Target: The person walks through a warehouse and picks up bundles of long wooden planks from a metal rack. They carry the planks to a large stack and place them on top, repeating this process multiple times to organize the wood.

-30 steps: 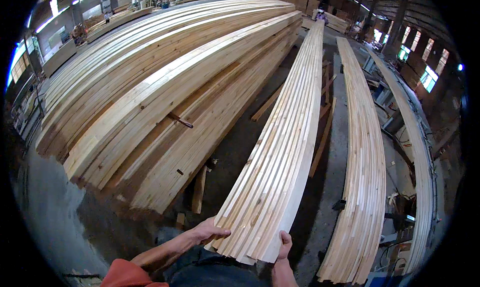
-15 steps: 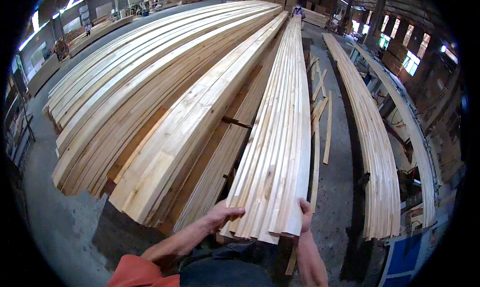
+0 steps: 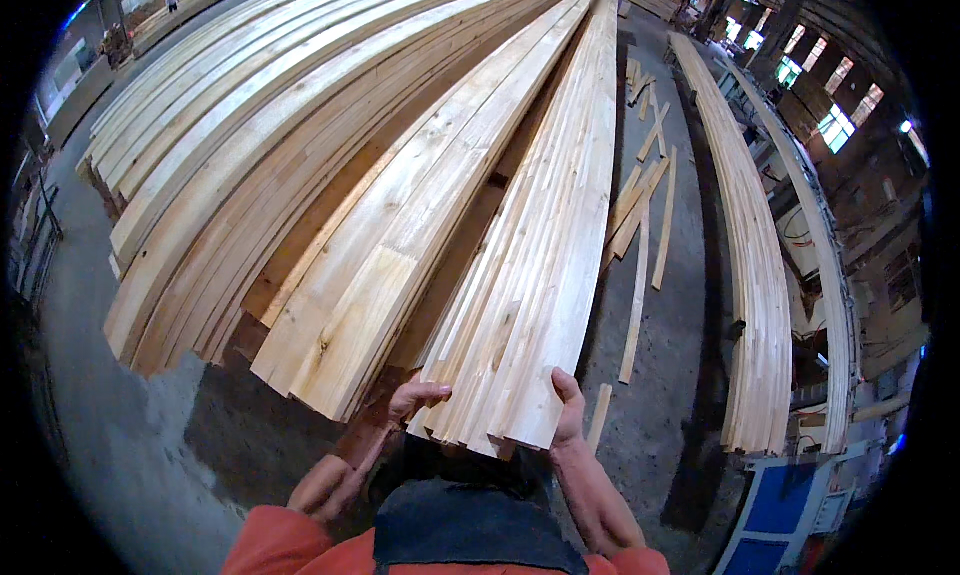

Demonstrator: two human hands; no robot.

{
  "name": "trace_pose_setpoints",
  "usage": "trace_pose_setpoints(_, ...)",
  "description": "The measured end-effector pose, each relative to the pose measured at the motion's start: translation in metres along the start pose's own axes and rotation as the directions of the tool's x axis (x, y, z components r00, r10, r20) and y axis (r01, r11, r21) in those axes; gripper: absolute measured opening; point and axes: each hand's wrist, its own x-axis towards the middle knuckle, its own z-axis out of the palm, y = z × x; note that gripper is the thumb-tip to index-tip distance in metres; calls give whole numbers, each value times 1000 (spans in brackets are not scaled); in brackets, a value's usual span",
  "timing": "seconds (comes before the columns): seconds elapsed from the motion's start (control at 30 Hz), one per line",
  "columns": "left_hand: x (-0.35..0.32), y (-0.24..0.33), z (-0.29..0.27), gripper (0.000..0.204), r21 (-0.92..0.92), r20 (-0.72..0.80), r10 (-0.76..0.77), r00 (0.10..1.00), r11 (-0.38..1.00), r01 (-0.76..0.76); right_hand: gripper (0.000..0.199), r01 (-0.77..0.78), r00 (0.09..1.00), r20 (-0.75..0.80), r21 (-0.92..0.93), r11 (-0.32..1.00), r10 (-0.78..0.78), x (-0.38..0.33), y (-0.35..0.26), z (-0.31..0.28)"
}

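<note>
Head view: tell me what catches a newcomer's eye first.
Probably the long bundle of boards up the middle, held at its near end by the left hand and right hand. The pale beams fanning out on the left come next, then loose strips on the floor to the right.

The boards look like smooth wood, the floor matt.

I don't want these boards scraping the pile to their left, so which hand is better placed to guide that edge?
Probably the left hand: it is at the near end of the board bundle, on the edge facing the stacked lumber. The right hand is at the opposite edge.
</note>
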Motion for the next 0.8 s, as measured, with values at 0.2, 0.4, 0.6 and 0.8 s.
trace_pose_setpoints(0.2,1,-47,-29,27,-81,-83,-53,995,996,46,60,-39,999,32,67,997,37,8,16,-8)
trace_pose_setpoints(0.4,-47,-120,-25,17,-590,-460,-40,887,761,-271,60,-63,996,-64,-41,997,60,18,33,24)
trace_pose_setpoints(0.6,-84,-120,9,24,-868,-391,80,917,299,-397,63,-136,991,-11,-57,989,136,33,48,79)
trace_pose_setpoints(0.8,-67,-149,12,47,-852,-185,-40,982,504,-140,59,-200,980,-44,-108,974,196,50,66,103)
